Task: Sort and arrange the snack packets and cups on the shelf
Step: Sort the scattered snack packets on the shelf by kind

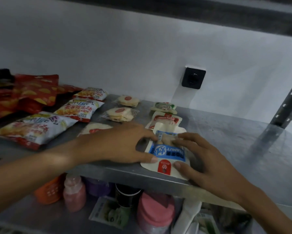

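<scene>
A white-and-blue packet (167,153) is framed between the left hand (123,144) and right hand (207,164) at the shelf (226,137) front edge. It is touched by both hands' spread, nearly straight fingers. A red seal is printed near its front end.

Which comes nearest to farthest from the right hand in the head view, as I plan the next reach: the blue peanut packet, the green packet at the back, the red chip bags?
1. blue peanut packet, under the right hand
2. green packet, behind, near the wall
3. red chip bags, far left
</scene>
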